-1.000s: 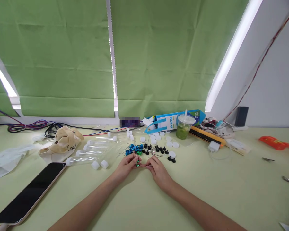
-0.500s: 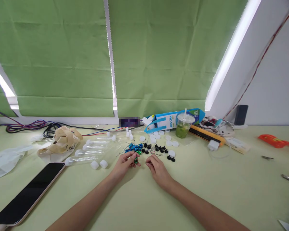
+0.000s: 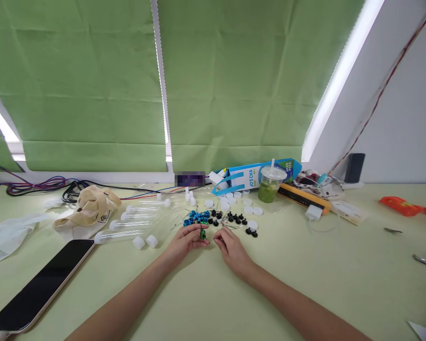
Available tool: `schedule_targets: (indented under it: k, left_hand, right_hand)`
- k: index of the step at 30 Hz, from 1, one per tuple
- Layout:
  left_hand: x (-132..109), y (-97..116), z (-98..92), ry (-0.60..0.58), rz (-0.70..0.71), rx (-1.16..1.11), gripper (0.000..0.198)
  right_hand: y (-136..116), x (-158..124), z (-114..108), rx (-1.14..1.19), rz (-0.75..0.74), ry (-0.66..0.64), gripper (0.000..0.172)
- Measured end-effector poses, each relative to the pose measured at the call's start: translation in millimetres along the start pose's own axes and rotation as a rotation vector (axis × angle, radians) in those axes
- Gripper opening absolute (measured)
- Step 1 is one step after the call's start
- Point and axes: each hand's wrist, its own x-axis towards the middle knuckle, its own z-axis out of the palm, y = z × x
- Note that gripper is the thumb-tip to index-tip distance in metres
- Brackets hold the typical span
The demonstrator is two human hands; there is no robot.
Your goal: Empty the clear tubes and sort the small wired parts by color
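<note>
One tiny green piece sits pinched in your left hand fingertips, just before the blue pile. It looks light, hard and slippery: grip its sides. Your right hand fingers curl together, seemingly empty.

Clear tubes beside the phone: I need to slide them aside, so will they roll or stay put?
The clear tubes are round and lie on their sides on the table, so they would probably roll. They look empty, so likely light.

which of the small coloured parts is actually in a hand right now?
The green part, pinched at the left hand's fingertips. The blue parts and black parts lie loose on the table, beyond both hands; the right hand holds nothing visible.
</note>
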Motion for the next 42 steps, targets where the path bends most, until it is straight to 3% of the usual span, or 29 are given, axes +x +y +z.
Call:
schedule_targets:
  k: [19,42]
  left_hand:
    - [-3.5,-3.0,3.0,-0.112,0.009,0.23,0.037]
    - [-1.7,-6.7,0.4,-0.156,0.026,0.226,0.03]
  right_hand:
    - [-8.9,-1.6,-2.1,0.038,-0.095,0.045,0.015]
    - [-8.6,-0.9,-1.8,0.046,-0.099,-0.029,0.015]
